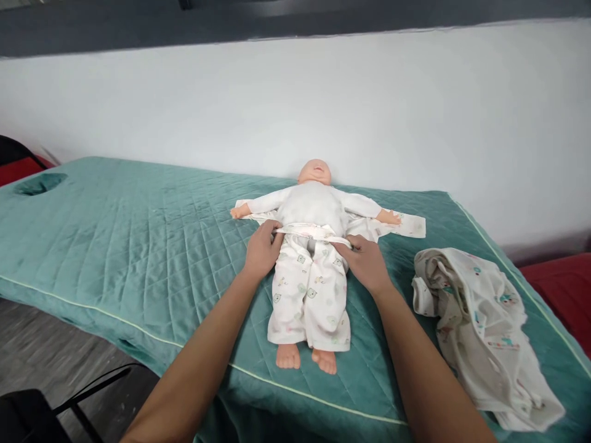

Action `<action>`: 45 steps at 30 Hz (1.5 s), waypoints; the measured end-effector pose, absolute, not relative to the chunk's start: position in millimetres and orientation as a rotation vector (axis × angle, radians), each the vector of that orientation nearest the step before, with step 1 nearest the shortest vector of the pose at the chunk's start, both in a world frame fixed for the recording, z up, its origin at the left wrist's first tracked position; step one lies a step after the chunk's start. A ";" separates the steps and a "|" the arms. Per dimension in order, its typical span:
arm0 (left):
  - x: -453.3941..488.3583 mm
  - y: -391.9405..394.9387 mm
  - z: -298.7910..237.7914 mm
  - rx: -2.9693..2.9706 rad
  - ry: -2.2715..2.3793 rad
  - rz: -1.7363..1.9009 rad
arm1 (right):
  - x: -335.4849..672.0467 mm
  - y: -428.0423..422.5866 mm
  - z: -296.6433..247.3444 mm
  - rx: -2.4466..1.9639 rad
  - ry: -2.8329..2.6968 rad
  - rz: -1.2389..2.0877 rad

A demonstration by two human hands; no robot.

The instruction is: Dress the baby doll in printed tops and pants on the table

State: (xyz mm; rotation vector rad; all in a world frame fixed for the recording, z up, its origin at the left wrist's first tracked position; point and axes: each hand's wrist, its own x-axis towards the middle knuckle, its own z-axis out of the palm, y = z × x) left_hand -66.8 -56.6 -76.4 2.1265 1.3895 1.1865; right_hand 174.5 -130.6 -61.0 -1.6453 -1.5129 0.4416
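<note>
A baby doll (313, 206) lies on its back on a green quilted bed cover (161, 246), its head by the wall and its bare feet towards me. It has a white long-sleeved top and printed white pants (307, 295). At the waist, my left hand (264, 249) pinches one side of the pants' waistband. My right hand (366, 261) grips the other side, so the band is stretched across the doll's lower belly. Under the doll's back and arms a printed white shirt (410, 225) is spread, its sleeves reaching out to both sides.
A crumpled printed white baby garment (489, 332) lies at the bed's right. The bed has a face hole (41, 183) at the far left. Behind it stands a white wall (277, 104). Something red (563, 289) is beyond the right edge, and a black object (32, 415) stands at lower left.
</note>
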 end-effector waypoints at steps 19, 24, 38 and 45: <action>-35.6 -12.4 -74.1 1.940 1.209 1.364 | 177.2 -127.1 -63.4 -1.487 -1.312 0.771; -39.3 -18.2 -80.7 1.953 1.227 1.429 | 176.6 -127.4 -56.1 -1.654 -1.350 0.712; -55.6 -79.8 -78.7 1.950 1.291 1.375 | 179.9 -126.0 -65.4 -1.719 -1.420 0.499; -56.7 -75.7 -84.8 1.918 1.296 1.298 | 173.8 -137.6 -64.1 -1.662 -1.494 0.373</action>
